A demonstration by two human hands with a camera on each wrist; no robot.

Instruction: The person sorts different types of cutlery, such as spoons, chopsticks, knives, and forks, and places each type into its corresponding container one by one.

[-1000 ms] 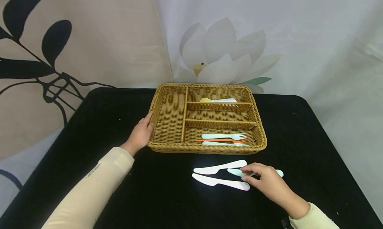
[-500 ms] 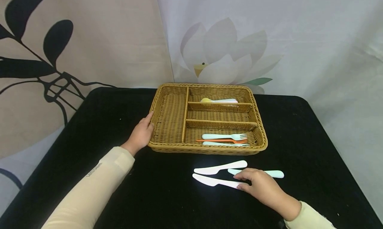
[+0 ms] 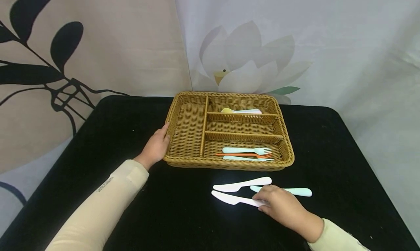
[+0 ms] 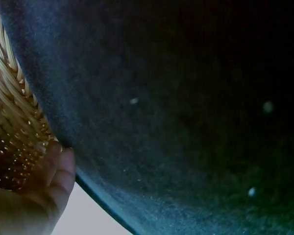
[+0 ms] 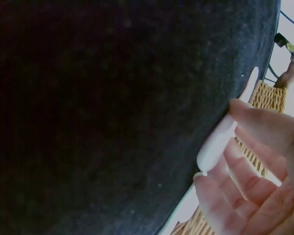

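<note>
My left hand (image 3: 155, 147) holds the left rim of a brown wicker cutlery basket (image 3: 226, 165), and in the left wrist view its fingers (image 4: 62, 174) lie against the weave. In front of the basket my right hand (image 3: 283, 209) pinches the handle of the nearer white plastic knife (image 3: 231, 198). Thumb and fingers sit on either side of that white handle (image 5: 218, 144) in the right wrist view. A second white knife (image 3: 233, 187) lies just behind it. A mint-green knife (image 3: 300, 192) lies partly hidden behind the right hand.
The front compartment holds two mint forks (image 3: 241, 149) and an orange fork (image 3: 237, 154). A yellow spoon (image 3: 227, 110) and pale handles (image 3: 249, 111) lie in the back compartment. Black cloth covers the table (image 3: 183, 214); a printed curtain (image 3: 137, 43) hangs behind.
My right hand has moved from the mint-green knife leftward and toward me to the nearer white knife, and now pinches its handle. The left hand keeps its place at the basket.
</note>
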